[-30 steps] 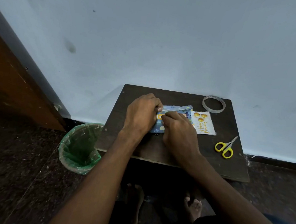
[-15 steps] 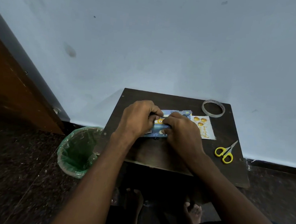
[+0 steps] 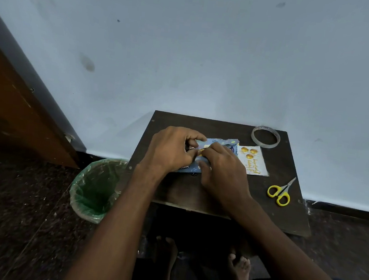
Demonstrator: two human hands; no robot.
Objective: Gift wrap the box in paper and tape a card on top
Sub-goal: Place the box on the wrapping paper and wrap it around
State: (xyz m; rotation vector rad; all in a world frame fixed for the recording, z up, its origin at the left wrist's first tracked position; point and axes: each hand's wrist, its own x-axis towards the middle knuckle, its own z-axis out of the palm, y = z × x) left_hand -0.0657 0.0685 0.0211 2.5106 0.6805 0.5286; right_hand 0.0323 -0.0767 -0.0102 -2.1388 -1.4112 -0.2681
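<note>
A small box lies under blue patterned wrapping paper (image 3: 223, 144) in the middle of the dark wooden table (image 3: 207, 194); my hands hide most of it. My left hand (image 3: 171, 150) curls its fingers over the left end of the paper and pinches a fold. My right hand (image 3: 223, 173) presses down on the paper with fingertips bent and the thumb against the front edge. A white card (image 3: 252, 163) with gold balloons and gold lettering lies flat just right of the package.
A roll of clear tape (image 3: 265, 137) sits at the table's back right corner. Yellow-handled scissors (image 3: 281, 192) lie near the right edge. A bin with a green liner (image 3: 91, 189) stands on the floor left of the table. My bare feet show below.
The view has tilted up slightly, so the table sits lower in the frame. Both hands stay on the paper; the fingers have drawn closer together over the fold.
</note>
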